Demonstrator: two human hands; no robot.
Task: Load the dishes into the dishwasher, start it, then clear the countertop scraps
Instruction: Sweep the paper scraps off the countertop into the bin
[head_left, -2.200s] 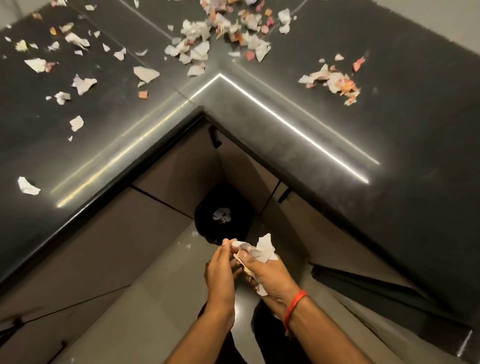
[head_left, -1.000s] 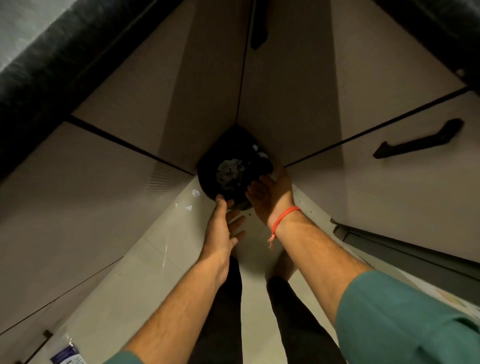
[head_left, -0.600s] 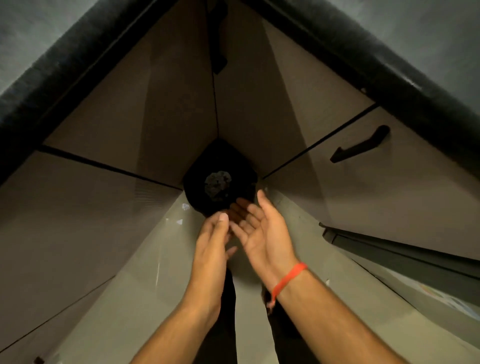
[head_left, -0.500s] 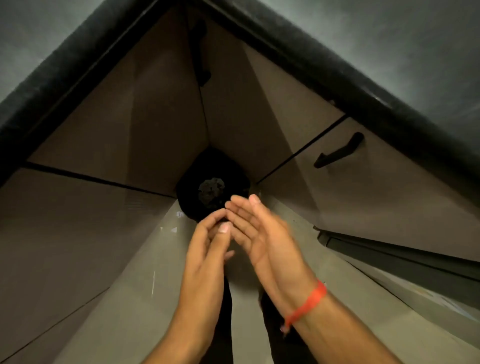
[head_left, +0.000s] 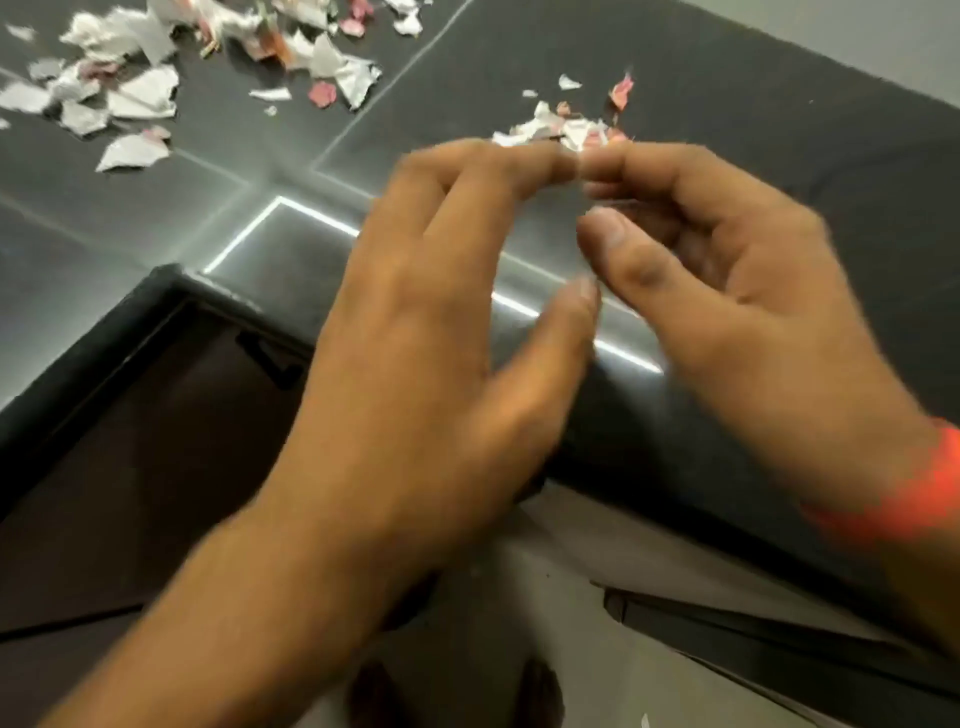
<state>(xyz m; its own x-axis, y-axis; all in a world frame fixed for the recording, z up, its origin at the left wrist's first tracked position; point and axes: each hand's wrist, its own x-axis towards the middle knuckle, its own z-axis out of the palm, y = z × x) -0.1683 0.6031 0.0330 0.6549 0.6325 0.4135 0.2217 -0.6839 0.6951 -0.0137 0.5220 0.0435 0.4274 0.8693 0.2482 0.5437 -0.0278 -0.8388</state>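
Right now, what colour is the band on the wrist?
Bright orange-red: the band circles the right wrist, seen from the head camera.

Two hands are in view, the left hand (head_left: 415, 332) and the right hand (head_left: 727, 291), with one orange wristband (head_left: 904, 499) on the right wrist. Paper scraps lie in two groups on one dark tabletop (head_left: 727, 78): a large scatter (head_left: 140, 88) toward its far left edge, too many and too blurred to count, and one small cluster (head_left: 566, 124) farther right.

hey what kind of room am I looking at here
Most likely a home kitchen: a dark polished countertop wraps an inside corner, flat-front cabinets with a dark handle sit under it, and torn scraps lie scattered on top.
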